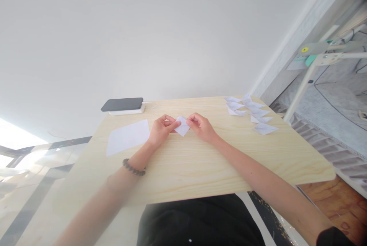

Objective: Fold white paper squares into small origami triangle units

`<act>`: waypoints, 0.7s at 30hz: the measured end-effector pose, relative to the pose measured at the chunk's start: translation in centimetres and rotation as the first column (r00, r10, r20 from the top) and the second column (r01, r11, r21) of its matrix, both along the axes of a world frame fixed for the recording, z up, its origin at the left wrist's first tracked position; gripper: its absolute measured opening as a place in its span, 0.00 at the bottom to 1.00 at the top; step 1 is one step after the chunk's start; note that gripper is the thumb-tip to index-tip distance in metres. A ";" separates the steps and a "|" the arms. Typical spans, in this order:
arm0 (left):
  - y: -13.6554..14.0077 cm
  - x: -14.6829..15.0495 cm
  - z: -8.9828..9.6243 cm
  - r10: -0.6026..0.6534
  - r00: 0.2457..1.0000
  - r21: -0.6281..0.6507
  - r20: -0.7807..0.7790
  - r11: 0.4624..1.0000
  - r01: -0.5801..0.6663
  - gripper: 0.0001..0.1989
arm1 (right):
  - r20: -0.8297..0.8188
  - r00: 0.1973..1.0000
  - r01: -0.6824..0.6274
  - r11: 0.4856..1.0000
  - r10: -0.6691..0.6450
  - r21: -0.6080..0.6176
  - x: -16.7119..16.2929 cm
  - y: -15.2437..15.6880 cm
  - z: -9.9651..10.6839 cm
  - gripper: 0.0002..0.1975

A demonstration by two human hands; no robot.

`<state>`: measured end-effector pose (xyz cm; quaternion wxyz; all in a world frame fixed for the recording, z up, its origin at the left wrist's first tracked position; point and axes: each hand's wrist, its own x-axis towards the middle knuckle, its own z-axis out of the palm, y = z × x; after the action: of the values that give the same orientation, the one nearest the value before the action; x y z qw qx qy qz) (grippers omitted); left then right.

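Observation:
Between my two hands is a small folded piece of white paper (182, 127), diamond-shaped, with one corner pointing toward me. My left hand (164, 128) pinches its left corner, thumb on top. On the right corner, the thumb and fingers of my right hand (200, 125) are closed. A flat sheet of white paper (127, 137) lies on the table just left of my left hand. Several folded paper boats (265, 128) rest in two rows at the back right.
The pale wooden table (183, 169) stands against a white wall. At its back left, a dark phone (123, 104) lies on a white block with a white cable (150, 103) attached. A white metal frame (304, 81) rises beyond the right edge.

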<state>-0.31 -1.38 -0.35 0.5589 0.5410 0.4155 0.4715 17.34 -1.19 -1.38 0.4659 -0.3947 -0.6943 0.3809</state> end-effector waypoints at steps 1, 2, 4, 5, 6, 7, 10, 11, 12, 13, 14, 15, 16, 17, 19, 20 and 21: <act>0.0 0.0 -0.1 -0.005 1.000 -0.002 0.009 1.000 0.005 0.16 | 0.007 1.000 -0.001 1.000 0.001 -0.001 0.0 0.0 0.0 0.10; 0.1 0.0 -0.1 -0.009 1.000 -0.005 0.014 1.000 0.009 0.16 | 0.012 1.000 -0.002 1.000 0.002 0.000 0.0 0.0 -0.1 0.10; 0.1 -0.1 -0.2 -0.010 1.000 -0.009 0.019 1.000 0.010 0.16 | 0.022 1.000 -0.001 1.000 0.001 0.002 0.1 0.1 -0.2 0.10; 0.1 -0.1 -0.2 -0.015 1.000 -0.011 0.018 1.000 0.015 0.16 | 0.031 1.000 0.001 1.000 -0.001 0.004 0.1 0.1 -0.2 0.10; 0.1 -0.1 -0.2 -0.023 1.000 -0.015 0.013 1.000 0.023 0.16 | 0.046 0.999 0.005 1.000 -0.006 0.009 0.2 0.1 -0.2 0.10; 0.2 -0.2 -0.3 -0.038 0.999 -0.022 0.002 0.999 0.038 0.17 | 0.064 0.998 0.013 1.000 -0.014 0.016 0.2 0.2 -0.3 0.10; 0.2 -0.2 -0.3 -0.104 0.993 -0.045 -0.062 0.994 0.101 0.20 | 0.126 0.991 0.029 0.999 -0.035 0.046 0.4 0.1 -0.2 0.09; 0.2 -0.3 -0.4 -0.118 0.989 -0.044 -0.085 0.992 0.115 0.20 | 0.141 0.989 0.028 0.998 -0.036 0.057 0.4 0.0 -0.2 0.08; 0.2 -0.3 -0.4 -0.129 0.986 -0.036 -0.108 0.991 0.125 0.20 | 0.149 0.988 0.024 0.997 -0.033 0.067 0.4 0.0 -0.2 0.08; 0.2 -0.3 -0.4 -0.136 0.982 -0.022 -0.129 0.991 0.134 0.19 | 0.154 0.988 0.015 0.997 -0.027 0.076 0.4 -0.1 -0.1 0.08; 0.1 -0.3 -0.4 -0.140 0.979 -0.006 -0.145 0.990 0.140 0.18 | 0.156 0.988 0.004 0.996 -0.017 0.084 0.4 -0.1 0.0 0.08; 0.1 -0.2 -0.4 -0.140 0.977 0.009 -0.158 0.990 0.143 0.17 | 0.157 0.988 -0.006 0.996 -0.008 0.090 0.3 -0.2 0.0 0.08; 0.1 -0.2 -0.4 -0.137 0.976 0.020 -0.168 0.990 0.143 0.16 | 0.157 0.988 -0.015 0.996 0.000 0.093 0.3 -0.2 0.1 0.08; 0.0 -0.2 -0.4 -0.131 0.976 0.026 -0.173 0.990 0.138 0.16 | 0.155 0.988 -0.020 0.996 0.006 0.091 0.2 -0.3 0.1 0.08; 0.0 -0.2 -0.4 -0.110 0.978 0.030 -0.177 0.993 0.117 0.16 | 0.133 0.991 -0.023 0.997 0.013 0.070 0.2 -0.3 0.1 0.08; 0.1 -0.2 -0.4 -0.100 0.979 0.029 -0.176 0.994 0.106 0.16 | 0.113 0.993 -0.022 0.999 0.016 0.050 0.1 -0.3 0.1 0.09; 0.1 -0.2 -0.5 -0.093 0.981 0.025 -0.172 0.995 0.099 0.16 | 0.094 0.995 -0.020 0.999 0.018 0.027 0.1 -0.3 0.1 0.10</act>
<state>-0.53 -1.29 -0.82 0.5343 0.6080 0.4273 0.4028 17.48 -1.53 -1.32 0.4347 -0.3991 -0.7243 0.3567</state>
